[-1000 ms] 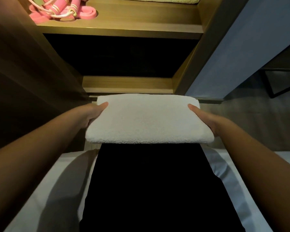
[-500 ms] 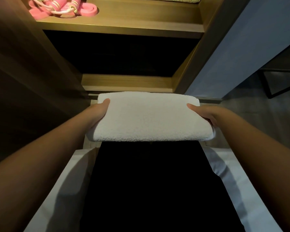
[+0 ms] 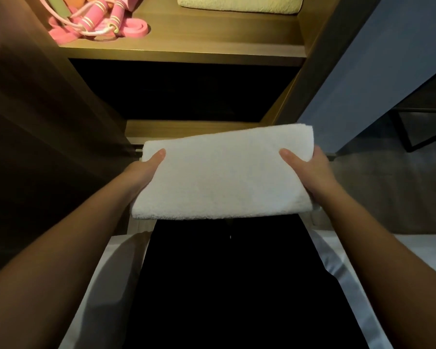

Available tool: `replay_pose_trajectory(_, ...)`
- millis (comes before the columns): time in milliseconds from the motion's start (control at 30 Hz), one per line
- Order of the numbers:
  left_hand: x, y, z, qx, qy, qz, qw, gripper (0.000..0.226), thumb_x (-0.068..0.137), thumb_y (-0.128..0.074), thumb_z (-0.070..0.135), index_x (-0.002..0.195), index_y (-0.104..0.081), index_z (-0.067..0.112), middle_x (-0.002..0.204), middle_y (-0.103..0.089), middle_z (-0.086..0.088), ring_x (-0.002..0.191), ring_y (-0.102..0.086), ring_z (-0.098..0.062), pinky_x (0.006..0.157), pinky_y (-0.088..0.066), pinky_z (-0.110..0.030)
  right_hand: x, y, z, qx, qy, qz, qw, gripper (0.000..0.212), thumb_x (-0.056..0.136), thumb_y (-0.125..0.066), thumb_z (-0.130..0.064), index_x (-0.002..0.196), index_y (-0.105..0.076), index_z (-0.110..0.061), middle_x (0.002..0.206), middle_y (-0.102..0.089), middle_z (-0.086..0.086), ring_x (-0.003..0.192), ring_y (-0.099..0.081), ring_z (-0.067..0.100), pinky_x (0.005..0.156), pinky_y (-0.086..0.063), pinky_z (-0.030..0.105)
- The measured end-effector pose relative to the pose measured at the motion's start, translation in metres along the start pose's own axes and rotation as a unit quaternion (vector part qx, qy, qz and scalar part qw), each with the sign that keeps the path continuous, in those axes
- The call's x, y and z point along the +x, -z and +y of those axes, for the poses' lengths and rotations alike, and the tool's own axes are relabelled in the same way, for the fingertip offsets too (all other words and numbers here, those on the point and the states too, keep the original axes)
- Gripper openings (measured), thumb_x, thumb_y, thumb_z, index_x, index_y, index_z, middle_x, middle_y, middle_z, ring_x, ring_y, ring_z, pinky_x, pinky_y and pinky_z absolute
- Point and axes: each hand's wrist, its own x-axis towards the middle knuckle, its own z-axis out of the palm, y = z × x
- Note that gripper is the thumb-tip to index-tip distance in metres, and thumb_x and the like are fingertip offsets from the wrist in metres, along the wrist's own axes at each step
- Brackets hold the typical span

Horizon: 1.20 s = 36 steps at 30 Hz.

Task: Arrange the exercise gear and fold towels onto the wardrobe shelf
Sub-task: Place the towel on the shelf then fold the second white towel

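**Now: towel in the air, shelf waiting above**

Right, the folded white towel [image 3: 222,172] hangs in front of the wardrobe, well below the lit shelf [image 3: 212,50], its right end tipped higher. The left hand [image 3: 146,170] pinches one end and the right hand [image 3: 310,170] the other. A thumb [image 3: 287,155] lies on top at each end; the fingers are hidden beneath.

The danger is the lift. The layers show loose at the right end, so a slack pinch could let the fold fall open. Too low a rise may catch the shelf's front edge. Up there the pink skipping rope [image 3: 96,23] sits left and a cream towel [image 3: 239,3] right, so a crooked landing would likely nudge one of them.
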Motion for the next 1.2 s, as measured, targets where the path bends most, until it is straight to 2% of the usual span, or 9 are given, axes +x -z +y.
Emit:
replay_pose_trajectory(67,0.006,0.003,0.003,-0.014,0.014,-0.031,0.999,0.084,0.085,-0.047,0.073,0.134,-0.05,0.005,0.134,-0.056,-0.013,0.11,-0.058,-0.032,0.096,-0.046,-0.044,-0.012,-0.003,-0.012,-0.014,0.117,0.041,0.992,0.057,0.077,-0.072,-0.054,0.122,-0.043,-0.034,0.104,-0.054,-0.026,0.092,-0.057,-0.007,0.065,-0.041,0.017)
replay_pose_trajectory(133,0.005,0.005,0.007,-0.015,0.025,-0.075,0.997,0.063,0.088,-0.047,0.068,0.111,-0.057,0.01,0.118,-0.062,-0.009,0.09,-0.061,-0.025,0.074,-0.047,-0.037,-0.025,-0.006,-0.024,-0.05,0.217,0.071,0.972,0.054,0.07,-0.073,-0.057,0.111,-0.04,-0.042,0.098,-0.054,-0.03,0.088,-0.054,-0.017,0.064,-0.039,0.012)
replay_pose_trajectory(267,-0.003,0.013,0.018,0.111,0.025,-0.15,0.982,0.058,0.089,-0.037,0.071,0.107,-0.053,0.019,0.102,-0.06,0.0,0.083,-0.056,-0.019,0.071,-0.039,-0.034,-0.04,-0.009,-0.033,-0.126,0.327,0.087,0.932,0.058,0.066,-0.068,-0.066,0.11,-0.04,-0.041,0.095,-0.051,-0.028,0.085,-0.05,-0.007,0.065,-0.038,0.009)
replay_pose_trajectory(367,-0.005,0.014,0.023,0.112,-0.01,-0.074,0.991,0.076,0.091,-0.038,0.069,0.133,-0.05,0.006,0.131,-0.055,-0.013,0.109,-0.055,-0.031,0.091,-0.038,-0.038,-0.035,-0.007,-0.027,-0.072,0.259,0.079,0.96,0.052,0.07,-0.067,-0.063,0.108,-0.037,-0.045,0.098,-0.054,-0.028,0.089,-0.055,-0.014,0.065,-0.041,0.008)
replay_pose_trajectory(433,-0.011,0.012,0.021,0.067,-0.102,0.035,0.992,0.075,0.091,-0.039,0.069,0.128,-0.055,0.006,0.121,-0.06,-0.012,0.106,-0.058,-0.032,0.082,-0.041,-0.036,-0.02,-0.004,-0.019,-0.036,0.163,0.064,0.984,0.054,0.077,-0.066,-0.06,0.118,-0.043,-0.033,0.108,-0.059,-0.02,0.098,-0.059,-0.002,0.071,-0.047,0.02)
replay_pose_trajectory(567,-0.024,0.01,0.022,-0.009,-0.316,0.158,0.936,0.042,0.092,-0.047,0.061,0.107,-0.055,0.022,0.091,-0.059,0.015,0.081,-0.058,-0.002,0.058,-0.039,-0.02,0.009,-0.002,-0.005,0.011,-0.011,0.024,1.0,0.058,0.087,-0.06,-0.056,0.131,-0.049,-0.021,0.129,-0.059,0.003,0.107,-0.056,0.019,0.083,-0.046,0.037)
replay_pose_trajectory(767,-0.018,0.014,0.038,-0.013,-0.259,0.139,0.956,0.052,0.095,-0.041,0.061,0.111,-0.059,0.015,0.095,-0.061,0.002,0.08,-0.056,-0.008,0.06,-0.038,-0.024,0.026,0.005,-0.024,-0.041,0.07,0.073,0.994,0.064,0.084,-0.062,-0.06,0.127,-0.049,-0.015,0.119,-0.06,0.0,0.106,-0.059,0.02,0.081,-0.048,0.036)
replay_pose_trajectory(1000,0.0,0.054,0.138,-0.023,-0.203,0.135,0.97,0.081,0.087,-0.038,0.074,0.132,-0.054,0.009,0.123,-0.06,-0.01,0.108,-0.057,-0.034,0.089,-0.047,-0.044,0.084,0.022,-0.106,-0.022,0.089,0.056,0.994,0.062,0.09,-0.057,-0.054,0.136,-0.046,-0.012,0.128,-0.059,0.005,0.112,-0.058,0.023,0.094,-0.049,0.04)
replay_pose_trajectory(1200,0.039,0.075,0.227,-0.058,-0.183,0.173,0.966,0.071,0.093,-0.041,0.057,0.14,-0.045,0.003,0.134,-0.052,-0.011,0.121,-0.05,-0.034,0.087,-0.036,-0.035,0.144,0.027,-0.176,-0.018,0.059,0.046,0.997,0.057,0.088,-0.047,-0.045,0.135,-0.042,-0.013,0.118,-0.06,0.007,0.097,-0.061,0.023,0.071,-0.046,0.036)
